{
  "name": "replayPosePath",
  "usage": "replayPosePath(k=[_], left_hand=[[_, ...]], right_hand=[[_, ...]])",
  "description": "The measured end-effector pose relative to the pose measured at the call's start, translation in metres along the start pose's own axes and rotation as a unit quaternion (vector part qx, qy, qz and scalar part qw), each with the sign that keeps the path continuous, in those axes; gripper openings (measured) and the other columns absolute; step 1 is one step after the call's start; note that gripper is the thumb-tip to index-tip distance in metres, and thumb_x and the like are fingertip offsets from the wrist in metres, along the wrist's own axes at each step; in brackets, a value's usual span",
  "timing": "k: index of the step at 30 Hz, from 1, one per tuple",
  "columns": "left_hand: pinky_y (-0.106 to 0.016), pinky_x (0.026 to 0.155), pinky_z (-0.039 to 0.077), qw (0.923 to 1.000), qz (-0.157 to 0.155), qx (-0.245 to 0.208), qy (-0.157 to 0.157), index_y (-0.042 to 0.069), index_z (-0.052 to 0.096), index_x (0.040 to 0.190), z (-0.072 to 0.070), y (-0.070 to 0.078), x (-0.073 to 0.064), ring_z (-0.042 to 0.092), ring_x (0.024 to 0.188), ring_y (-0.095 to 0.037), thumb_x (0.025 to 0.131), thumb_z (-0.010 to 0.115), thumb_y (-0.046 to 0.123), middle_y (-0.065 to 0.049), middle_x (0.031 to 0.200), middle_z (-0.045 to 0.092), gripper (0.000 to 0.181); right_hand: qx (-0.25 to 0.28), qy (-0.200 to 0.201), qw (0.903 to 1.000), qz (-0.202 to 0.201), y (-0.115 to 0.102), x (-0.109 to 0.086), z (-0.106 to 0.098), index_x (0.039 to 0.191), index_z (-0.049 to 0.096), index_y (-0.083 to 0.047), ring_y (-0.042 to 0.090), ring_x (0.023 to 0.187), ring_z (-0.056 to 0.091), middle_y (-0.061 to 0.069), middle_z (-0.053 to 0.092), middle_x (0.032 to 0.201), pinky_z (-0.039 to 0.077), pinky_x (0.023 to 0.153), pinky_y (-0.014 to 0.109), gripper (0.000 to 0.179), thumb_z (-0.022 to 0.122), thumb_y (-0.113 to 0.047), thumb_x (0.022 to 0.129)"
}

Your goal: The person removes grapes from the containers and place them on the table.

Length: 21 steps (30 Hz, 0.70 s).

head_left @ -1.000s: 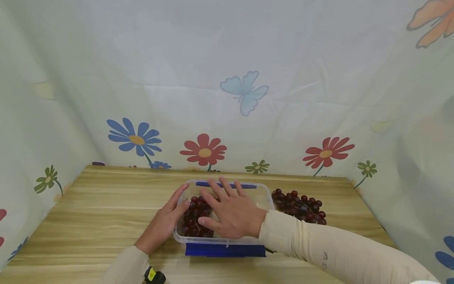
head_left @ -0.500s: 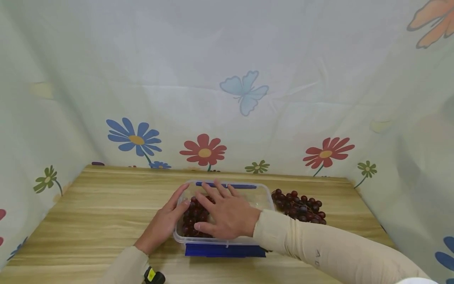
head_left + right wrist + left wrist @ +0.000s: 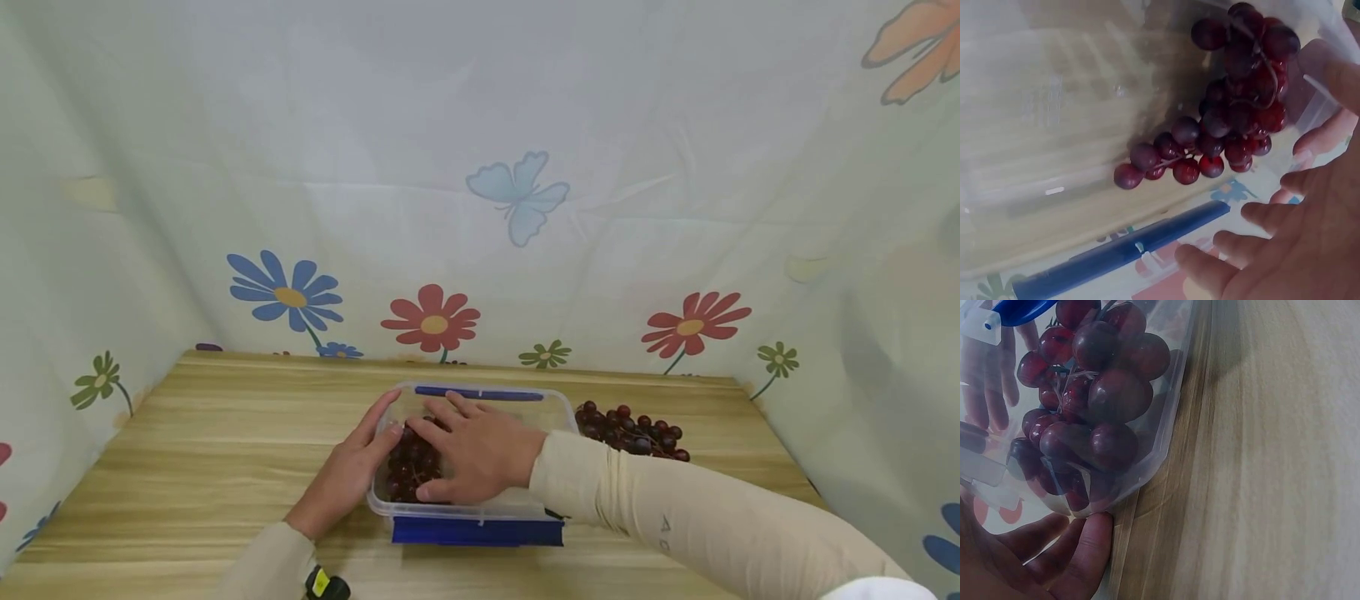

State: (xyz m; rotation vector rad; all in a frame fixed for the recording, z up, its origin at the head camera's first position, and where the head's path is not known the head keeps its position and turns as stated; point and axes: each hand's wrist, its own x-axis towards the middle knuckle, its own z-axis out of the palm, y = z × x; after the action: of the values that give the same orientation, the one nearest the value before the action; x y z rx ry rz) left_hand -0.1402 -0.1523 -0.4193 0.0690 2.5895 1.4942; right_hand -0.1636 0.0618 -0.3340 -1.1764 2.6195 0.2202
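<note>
A clear plastic food container (image 3: 517, 510) with blue latch flaps stands on the wooden table. Inside, at its left end, lies a bunch of dark red grapes (image 3: 411, 471). My left hand (image 3: 341, 479) holds the container's left side, its thumb at the rim; in the left wrist view its fingers (image 3: 1088, 550) touch the outside of the wall. Over the container my right hand (image 3: 480, 454) reaches in with fingers spread and straight, beside the grapes and partly covering them. The right wrist view has the grapes (image 3: 1241, 94) beyond those fingers; contact with them cannot be told.
A second bunch of grapes (image 3: 637, 433) lies on the table (image 3: 247, 433) to the right of the container, partly behind the right sleeve. One blue latch (image 3: 480, 531) hangs at the front, another (image 3: 480, 393) at the back. A flower-printed cloth (image 3: 360, 208) surrounds the table.
My right hand has shifted a little left and lower into the container, over its grapes. The left hand and the container stay put.
</note>
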Motion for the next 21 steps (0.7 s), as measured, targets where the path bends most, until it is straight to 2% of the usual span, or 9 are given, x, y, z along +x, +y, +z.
replayPosePath(k=[8,16,21], left_hand=[[-0.076,0.121,0.025,1.0,0.003,0.002,-0.001,0.051,0.019,0.162,-0.001,-0.001,-0.001,0.026,0.159,-0.043,0.108,0.035,0.062,-0.007,0.173,0.028,0.057],[-0.076,0.122,0.023,0.9999,0.005,-0.01,-0.004,0.052,0.019,0.162,-0.001,-0.003,0.0,0.023,0.16,-0.043,0.109,0.036,0.06,-0.006,0.174,0.025,0.056],[-0.077,0.12,0.024,0.9999,0.001,-0.011,-0.001,0.055,0.019,0.16,0.0,-0.004,0.0,0.024,0.159,-0.044,0.109,0.035,0.061,-0.006,0.174,0.027,0.054]], right_hand=[[-0.053,-0.008,0.9971,-0.055,0.005,0.014,-0.005,0.168,0.02,-0.028,0.023,0.159,0.031,-0.001,0.026,0.173,0.035,0.128,0.035,0.086,0.053,-0.068,0.099],[-0.009,-0.049,0.9969,-0.061,0.01,0.031,-0.005,0.167,0.023,-0.03,0.023,0.162,0.024,-0.005,0.023,0.174,0.033,0.129,0.04,0.09,0.066,-0.061,0.094],[-0.015,-0.054,0.995,-0.082,0.014,0.036,-0.002,0.165,0.027,-0.037,0.024,0.162,0.024,-0.006,0.028,0.172,0.035,0.128,0.042,0.089,0.069,-0.064,0.091]])
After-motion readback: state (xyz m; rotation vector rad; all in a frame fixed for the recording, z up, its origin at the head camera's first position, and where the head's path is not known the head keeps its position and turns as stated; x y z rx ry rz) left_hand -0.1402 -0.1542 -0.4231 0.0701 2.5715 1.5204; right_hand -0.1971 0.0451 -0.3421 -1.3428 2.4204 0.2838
